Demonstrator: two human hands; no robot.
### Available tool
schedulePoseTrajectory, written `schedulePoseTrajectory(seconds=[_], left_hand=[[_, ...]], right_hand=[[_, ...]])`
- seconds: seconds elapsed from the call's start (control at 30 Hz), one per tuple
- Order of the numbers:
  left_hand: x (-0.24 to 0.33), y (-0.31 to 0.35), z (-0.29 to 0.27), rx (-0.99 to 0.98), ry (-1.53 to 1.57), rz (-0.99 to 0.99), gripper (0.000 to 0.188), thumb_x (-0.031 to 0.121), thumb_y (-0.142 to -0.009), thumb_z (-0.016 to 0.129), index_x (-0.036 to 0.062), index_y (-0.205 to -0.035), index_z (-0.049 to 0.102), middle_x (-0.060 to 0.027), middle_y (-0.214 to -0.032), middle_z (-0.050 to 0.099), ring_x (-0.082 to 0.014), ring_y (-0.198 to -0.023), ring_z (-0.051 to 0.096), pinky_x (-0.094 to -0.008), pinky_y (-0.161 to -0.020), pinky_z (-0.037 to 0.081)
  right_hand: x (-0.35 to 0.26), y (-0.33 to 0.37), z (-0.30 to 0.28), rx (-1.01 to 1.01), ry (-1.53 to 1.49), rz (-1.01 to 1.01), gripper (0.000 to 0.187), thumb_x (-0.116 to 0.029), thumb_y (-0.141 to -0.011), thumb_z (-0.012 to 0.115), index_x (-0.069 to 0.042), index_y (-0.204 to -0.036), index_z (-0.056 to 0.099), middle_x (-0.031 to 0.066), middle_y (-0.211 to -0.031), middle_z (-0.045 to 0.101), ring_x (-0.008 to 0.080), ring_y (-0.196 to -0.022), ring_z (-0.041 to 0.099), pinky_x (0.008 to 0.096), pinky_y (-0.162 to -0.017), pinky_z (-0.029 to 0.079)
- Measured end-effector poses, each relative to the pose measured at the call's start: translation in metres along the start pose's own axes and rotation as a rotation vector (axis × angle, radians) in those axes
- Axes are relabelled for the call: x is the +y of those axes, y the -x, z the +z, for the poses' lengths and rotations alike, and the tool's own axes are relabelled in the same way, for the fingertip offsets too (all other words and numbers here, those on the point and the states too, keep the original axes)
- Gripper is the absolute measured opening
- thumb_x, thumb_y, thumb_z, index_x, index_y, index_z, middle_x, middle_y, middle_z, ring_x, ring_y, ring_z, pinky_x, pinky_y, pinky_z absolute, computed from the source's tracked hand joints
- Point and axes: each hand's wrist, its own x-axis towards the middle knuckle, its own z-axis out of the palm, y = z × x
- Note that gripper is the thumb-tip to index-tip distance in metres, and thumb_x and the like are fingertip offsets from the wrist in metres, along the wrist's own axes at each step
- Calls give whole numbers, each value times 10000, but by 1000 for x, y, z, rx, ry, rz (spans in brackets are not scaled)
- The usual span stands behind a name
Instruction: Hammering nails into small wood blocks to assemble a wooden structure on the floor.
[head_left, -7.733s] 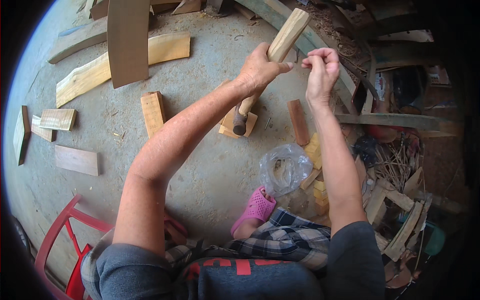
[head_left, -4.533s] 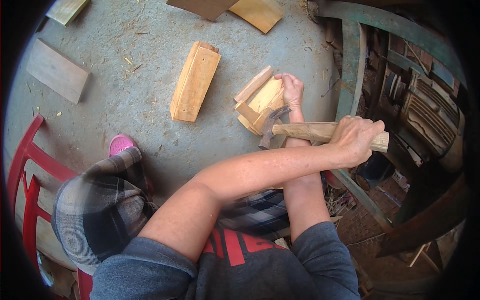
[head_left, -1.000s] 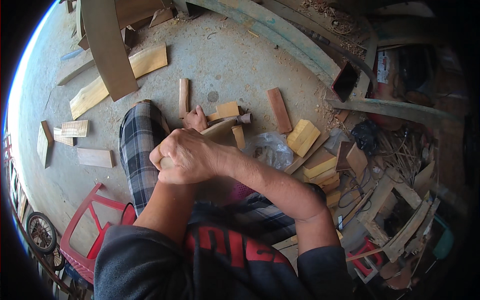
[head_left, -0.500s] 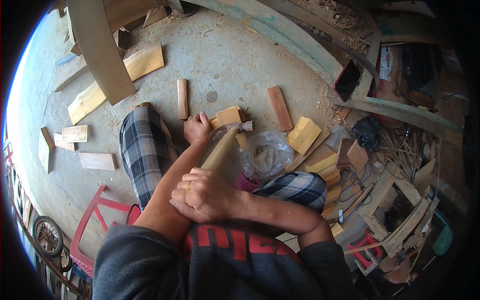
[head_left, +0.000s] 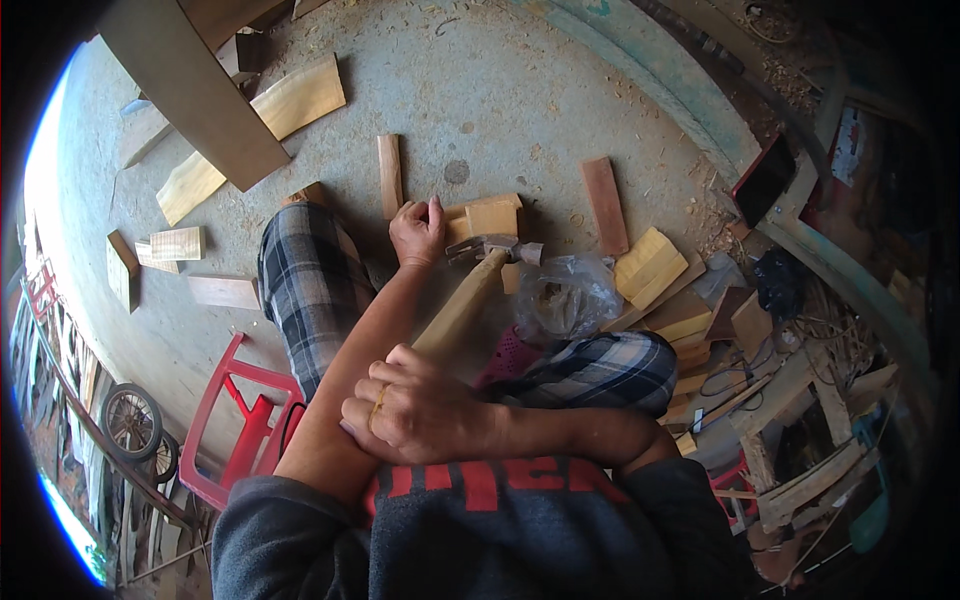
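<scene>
My right hand point(head_left: 420, 412) is closed around the thick wooden handle of a claw hammer point(head_left: 462, 310). Its metal head is close to two pale wood pieces, and I cannot tell if it touches them. A small wood block point(head_left: 491, 219) lies against a longer wood piece point(head_left: 458, 218) on the floor. My left hand point(head_left: 417, 235) grips the left end of the longer piece, fingers curled and thumb raised. Any nail there is too small to make out. Just right of the hammer head lies a clear plastic bag point(head_left: 565, 297), its contents unclear.
A reddish wood strip point(head_left: 604, 205) and a narrow wood strip point(head_left: 390, 176) lie beyond my hands. Stacked offcuts point(head_left: 690, 335) crowd the right, near a phone point(head_left: 764, 180) on a greenish curved beam point(head_left: 690, 110). A red plastic chair point(head_left: 235, 430) stands at left.
The view has shifted, so the floor things appear farther right and higher. The hammer head has come slightly nearer to me relative to the wood pieces. My left thumb sticks up more.
</scene>
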Motion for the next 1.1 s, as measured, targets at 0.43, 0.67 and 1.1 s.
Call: schedulePoseTrajectory(seconds=[0.43,0.67,1.1], left_hand=[[3,-17,-4,-51,-1,102,386,266,-894,640,-21,-638,602,-183,-635,548,-374,-610,570,-441,-592,450],[-13,-14,10,25,64,183,384,282,-898,607,-9,-647,624,-192,-669,581,-389,-643,586,-467,-626,475],[26,-43,12,-136,-98,-236,616,598,-949,435,84,-1006,771,-104,-1124,675,-312,-1107,562,-493,-925,414]], right_hand=[[0,1,-15,25,-90,5,116,-185,-840,652,-88,-829,588,40,-745,551,210,-753,571,366,-715,400],[-7,5,17,12,130,-24,135,-138,-813,673,-74,-765,564,53,-708,533,214,-697,560,382,-695,407],[29,-112,-24,230,-56,346,354,-291,-897,709,-48,-659,607,6,-589,603,69,-537,559,255,-513,451]])
